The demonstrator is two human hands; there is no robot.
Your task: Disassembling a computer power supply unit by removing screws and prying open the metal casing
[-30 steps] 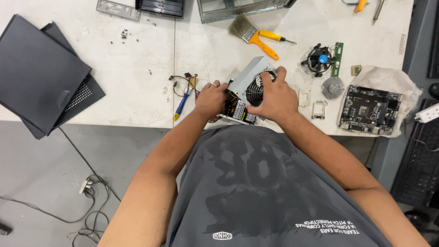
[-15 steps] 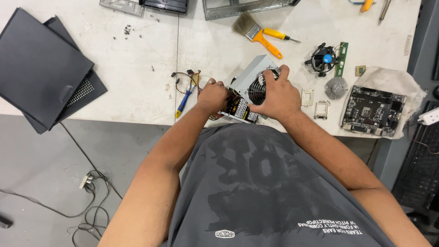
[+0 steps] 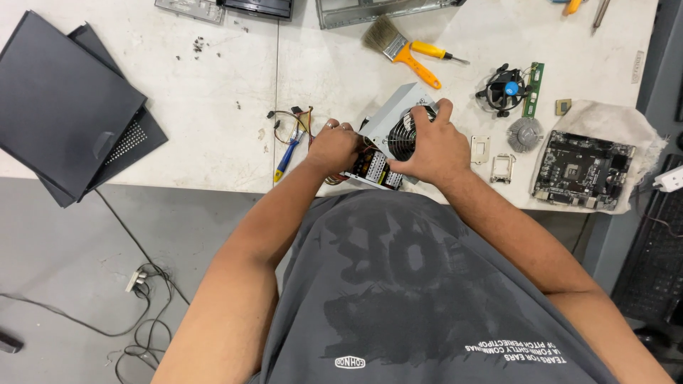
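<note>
A grey metal power supply box (image 3: 393,114) with a round fan grille lies near the front edge of the white table (image 3: 213,121). My right hand (image 3: 430,146) grips its top over the grille. My left hand (image 3: 333,148) holds its left end, where coloured wires (image 3: 295,121) come out. A label side of the box (image 3: 370,171) faces me between the hands.
Left lie dark computer case panels (image 3: 64,107). Behind are a yellow-handled brush (image 3: 398,46) and a screwdriver (image 3: 437,51). To the right are a cooler fan (image 3: 504,89), a memory stick (image 3: 533,89), a heatsink (image 3: 525,135), brackets (image 3: 491,160) and a motherboard on cloth (image 3: 580,167). Cables lie on the floor (image 3: 142,313).
Both hands stay on the power supply; the grip has barely shifted. The view has moved slightly.
</note>
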